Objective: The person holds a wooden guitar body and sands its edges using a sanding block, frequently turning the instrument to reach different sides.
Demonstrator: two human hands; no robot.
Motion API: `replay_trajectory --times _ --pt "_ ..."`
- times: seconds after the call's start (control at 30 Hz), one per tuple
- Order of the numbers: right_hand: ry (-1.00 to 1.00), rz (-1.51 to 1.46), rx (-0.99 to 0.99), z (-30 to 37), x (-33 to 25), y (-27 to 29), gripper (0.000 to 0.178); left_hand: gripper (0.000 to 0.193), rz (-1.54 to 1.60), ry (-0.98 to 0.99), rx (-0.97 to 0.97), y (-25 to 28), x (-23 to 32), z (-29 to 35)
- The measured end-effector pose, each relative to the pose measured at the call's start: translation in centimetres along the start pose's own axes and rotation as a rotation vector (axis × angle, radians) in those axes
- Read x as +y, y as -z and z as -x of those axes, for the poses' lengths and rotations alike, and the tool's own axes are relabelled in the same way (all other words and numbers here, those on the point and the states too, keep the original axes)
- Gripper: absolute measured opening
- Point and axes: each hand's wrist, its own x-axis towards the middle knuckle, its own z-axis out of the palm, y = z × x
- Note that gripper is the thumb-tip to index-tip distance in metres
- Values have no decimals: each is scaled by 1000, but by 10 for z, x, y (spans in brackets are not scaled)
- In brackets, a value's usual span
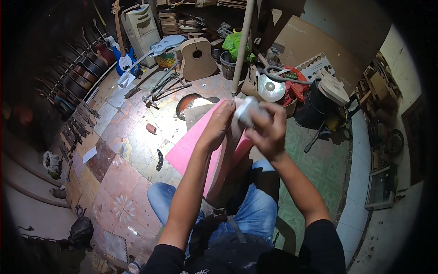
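Note:
Between my knees stands a wooden piece (pixel 222 169) with a curved, pale brown edge and flat, bright pink sides; it looks like a guitar body, but its full outline is hidden. My left hand (pixel 220 123) grips its upper part from the left, with the thumb near the top and the other fingers mostly out of sight. Closed around a whitish-grey block (pixel 247 111), my right hand (pixel 269 130) is over the upper end of the wooden edge. Motion smears both the block and the fingers, so I cannot tell whether the block touches the wood.
A sunburst guitar body (pixel 191 104) lies just beyond the pink piece. On the tiles are a brown cylinder (pixel 151 128) and a black curved part (pixel 159 160). A pole (pixel 243 50) stands ahead, near an unfinished guitar body (pixel 197 59). A dark bucket (pixel 310 107) stands right.

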Motion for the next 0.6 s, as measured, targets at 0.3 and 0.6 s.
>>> replay_trajectory --times 0.3,0.6 --pt "72 8 -61 16 4 0 57 32 12 -20 -16 -2 -1 3" --pt "178 -5 -139 29 -9 1 61 44 -40 -38 21 7 -8 -1"
